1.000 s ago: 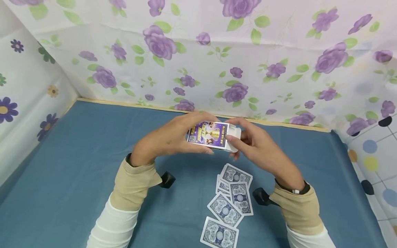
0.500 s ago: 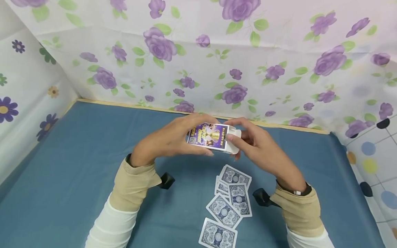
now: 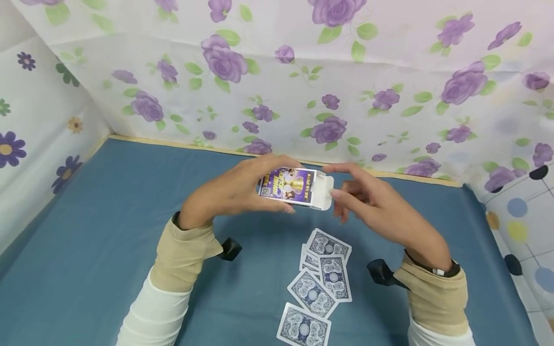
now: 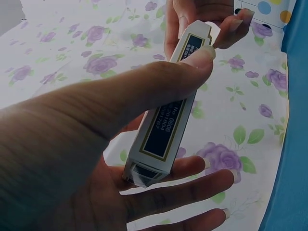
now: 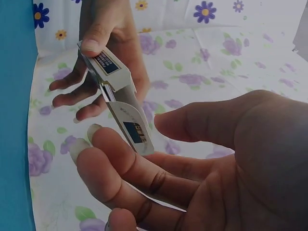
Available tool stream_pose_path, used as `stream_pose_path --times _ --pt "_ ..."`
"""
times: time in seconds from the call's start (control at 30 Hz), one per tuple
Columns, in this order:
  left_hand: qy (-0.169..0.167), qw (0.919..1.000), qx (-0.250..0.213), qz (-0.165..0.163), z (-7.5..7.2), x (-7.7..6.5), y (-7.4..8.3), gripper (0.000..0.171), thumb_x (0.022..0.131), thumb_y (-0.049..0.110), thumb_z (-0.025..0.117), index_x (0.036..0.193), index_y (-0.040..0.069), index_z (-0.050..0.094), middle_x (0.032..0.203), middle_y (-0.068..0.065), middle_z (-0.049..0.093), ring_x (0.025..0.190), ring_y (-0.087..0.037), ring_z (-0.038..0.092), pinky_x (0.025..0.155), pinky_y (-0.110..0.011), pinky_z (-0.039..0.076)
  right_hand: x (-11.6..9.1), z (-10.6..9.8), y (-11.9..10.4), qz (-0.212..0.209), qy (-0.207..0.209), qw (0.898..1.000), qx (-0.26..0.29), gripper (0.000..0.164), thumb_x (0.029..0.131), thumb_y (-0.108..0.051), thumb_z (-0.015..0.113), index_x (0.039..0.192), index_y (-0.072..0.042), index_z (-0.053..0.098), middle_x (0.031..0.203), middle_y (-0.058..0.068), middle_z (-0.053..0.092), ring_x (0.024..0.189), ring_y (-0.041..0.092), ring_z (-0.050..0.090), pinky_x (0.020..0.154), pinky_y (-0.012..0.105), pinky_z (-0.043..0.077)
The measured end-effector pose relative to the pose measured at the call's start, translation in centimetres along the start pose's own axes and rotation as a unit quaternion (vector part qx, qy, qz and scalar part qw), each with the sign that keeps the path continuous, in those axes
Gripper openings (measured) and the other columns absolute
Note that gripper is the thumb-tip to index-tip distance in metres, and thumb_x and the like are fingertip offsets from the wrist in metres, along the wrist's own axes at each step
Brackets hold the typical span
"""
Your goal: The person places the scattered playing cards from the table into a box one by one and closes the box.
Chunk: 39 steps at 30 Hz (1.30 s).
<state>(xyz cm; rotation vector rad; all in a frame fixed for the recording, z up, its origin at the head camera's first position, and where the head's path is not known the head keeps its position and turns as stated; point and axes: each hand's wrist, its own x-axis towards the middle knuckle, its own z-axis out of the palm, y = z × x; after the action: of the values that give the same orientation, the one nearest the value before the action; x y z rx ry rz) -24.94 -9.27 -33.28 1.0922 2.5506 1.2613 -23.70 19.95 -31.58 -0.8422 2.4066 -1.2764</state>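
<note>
My left hand (image 3: 235, 188) grips a playing card box (image 3: 287, 185), thumb along one narrow side and fingers on the other. A purple face with a gold trophy points up in the head view. The side under my thumb bears a dark blue label (image 4: 163, 130) framed in gold. At the box's right end a white flap (image 3: 322, 191) stands folded out. My right hand (image 3: 376, 204) is right beside it, fingers loosely bent. In the right wrist view the flap lies between my thumb (image 5: 187, 122) and fingertips, with the thumb apart from it.
Several playing cards (image 3: 312, 293) lie face down, overlapping, on the blue tablecloth (image 3: 130, 230) in front of the box. Floral sheeting (image 3: 277, 96) rises behind the table. Black wrist devices (image 3: 231, 249) stick out under both forearms.
My right hand has drawn back to the right, and its thumb has come off the box end, exposing more of the flap. The left hand and box have barely moved.
</note>
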Motion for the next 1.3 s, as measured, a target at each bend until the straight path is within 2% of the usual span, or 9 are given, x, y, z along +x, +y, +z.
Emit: stream_pose_path --times 0.23,0.33,0.43,0.53,0.67,0.8,0.97,1.17,1.3 --pt "-0.006 0.9997 -0.001 -0.023 0.3 0.0 -0.1 0.072 0.078 0.041 0.081 0.14 0.023 0.05 0.113 0.003 0.055 0.088 -0.014 0.055 0.075 -0.032 0.049 -1.2 -0.2 0.7 0.013 0.018 0.999 -0.028 0.044 0.103 -0.03 0.049 0.146 -0.029 0.039 0.081 0.005 0.064 0.074 0.017 0.064 0.071 0.036 0.049" --pt "-0.003 0.9998 0.01 -0.015 0.2 0.3 -0.1 0.072 0.079 0.042 0.08 0.141 0.022 0.05 0.111 0.003 0.055 0.087 -0.014 0.055 0.074 -0.031 0.049 -1.9 0.0 1.6 0.021 0.027 0.999 -0.037 0.041 0.102 -0.03 0.051 0.142 -0.025 0.045 0.081 0.004 0.064 0.074 0.016 0.064 0.07 0.035 0.05" --pt "-0.004 0.9996 0.026 -0.003 0.0 0.7 -0.1 0.072 0.079 0.041 0.08 0.141 0.019 0.051 0.108 0.003 0.056 0.085 -0.013 0.054 0.072 -0.03 0.048 -2.4 0.8 2.7 0.025 0.028 0.997 -0.062 0.033 0.101 -0.03 0.054 0.132 -0.02 0.054 0.084 0.001 0.064 0.075 0.012 0.062 0.067 0.032 0.051" --pt "-0.007 0.9993 0.037 -0.001 -0.2 0.8 -0.1 0.073 0.079 0.042 0.08 0.141 0.019 0.051 0.105 0.002 0.056 0.083 -0.013 0.053 0.071 -0.031 0.047 -2.8 2.2 4.3 0.011 0.021 0.996 -0.089 0.026 0.098 -0.029 0.059 0.122 -0.018 0.059 0.089 -0.002 0.064 0.079 0.011 0.061 0.065 0.03 0.051" --pt "-0.009 0.9993 0.036 -0.006 -0.1 0.7 -0.2 0.073 0.078 0.043 0.08 0.141 0.02 0.051 0.107 0.003 0.056 0.083 -0.014 0.053 0.071 -0.032 0.047 -3.8 4.1 6.3 0.003 -0.004 0.991 -0.13 0.035 0.093 -0.035 0.067 0.12 -0.016 0.06 0.1 0.0 0.059 0.088 0.015 0.058 0.065 0.029 0.049" --pt "-0.004 0.9992 0.038 -0.01 -0.2 0.6 -0.4 0.074 0.078 0.041 0.081 0.142 0.019 0.051 0.109 0.002 0.056 0.084 -0.014 0.053 0.072 -0.032 0.047 -4.6 5.3 7.1 0.043 -0.055 0.985 -0.158 0.049 0.084 -0.047 0.073 0.12 -0.018 0.061 0.107 0.0 0.054 0.096 0.018 0.053 0.075 0.033 0.048" --pt "-0.006 0.9991 0.04 -0.011 -0.4 0.3 -0.5 0.075 0.078 0.042 0.081 0.142 0.017 0.05 0.113 0.001 0.056 0.086 -0.014 0.053 0.074 -0.032 0.047 -4.1 6.4 7.2 0.082 -0.089 0.972 -0.202 0.05 0.073 -0.046 0.082 0.11 -0.02 0.061 0.1 -0.002 0.051 0.093 0.016 0.047 0.081 0.039 0.043" --pt "-0.007 0.9988 0.042 -0.022 -0.6 -0.1 -0.4 0.076 0.078 0.042 0.081 0.143 0.018 0.049 0.116 0.001 0.055 0.088 -0.015 0.053 0.075 -0.033 0.047 -3.1 7.7 7.4 0.102 -0.081 0.954 -0.27 0.05 0.063 -0.045 0.088 0.09 -0.022 0.053 0.088 -0.002 0.045 0.083 0.017 0.039 0.076 0.039 0.028" --pt "-0.008 0.9987 0.043 -0.028 -0.4 -0.2 -0.5 0.076 0.078 0.043 0.08 0.143 0.019 0.049 0.116 0.001 0.055 0.088 -0.014 0.053 0.075 -0.033 0.048 -3.1 7.8 7.7 0.111 -0.075 0.957 -0.258 0.048 0.064 -0.042 0.088 0.083 -0.02 0.051 0.086 -0.001 0.044 0.081 0.016 0.039 0.076 0.04 0.027"
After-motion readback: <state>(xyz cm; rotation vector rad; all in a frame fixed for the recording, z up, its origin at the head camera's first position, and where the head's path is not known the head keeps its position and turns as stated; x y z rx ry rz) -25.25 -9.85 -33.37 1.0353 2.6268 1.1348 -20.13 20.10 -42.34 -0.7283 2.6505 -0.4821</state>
